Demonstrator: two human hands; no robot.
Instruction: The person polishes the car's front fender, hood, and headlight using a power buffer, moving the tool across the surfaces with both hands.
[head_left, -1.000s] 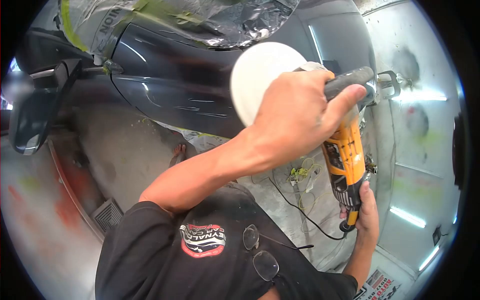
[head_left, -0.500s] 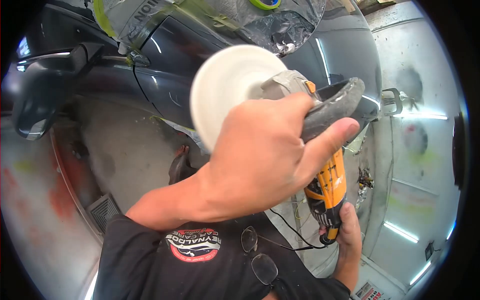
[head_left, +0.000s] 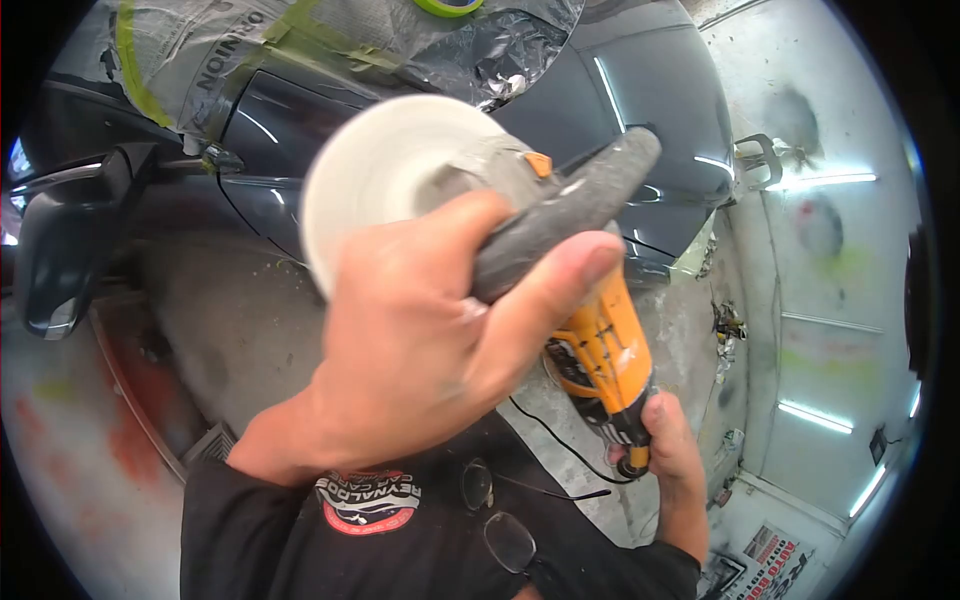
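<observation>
A yellow-and-black polisher (head_left: 612, 335) slants across the middle of the view, its round white pad (head_left: 345, 170) toward the upper left. My left hand (head_left: 405, 325) is wrapped round the black loop handle (head_left: 560, 215) near the head, thumb along its near side. Lower right, my right hand (head_left: 672, 435) grips the rear end of the tool, where a black cord (head_left: 560, 450) hangs. Behind the pad is the dark glossy side of a car (head_left: 265, 125). Whether the pad touches the panel is hidden; its surface looks blurred.
Masking paper (head_left: 215, 50), clear plastic sheeting (head_left: 520, 50) and a roll of green tape (head_left: 448, 6) lie on the car. A side mirror (head_left: 75, 235) juts out at left. A paint-marked wall (head_left: 830, 270) stands at right. Glasses (head_left: 510, 540) hang on my black shirt.
Both hands and the polisher have moved left, and the pad sits further left against the car panel. My view has also shifted a little, so the car appears further left.
</observation>
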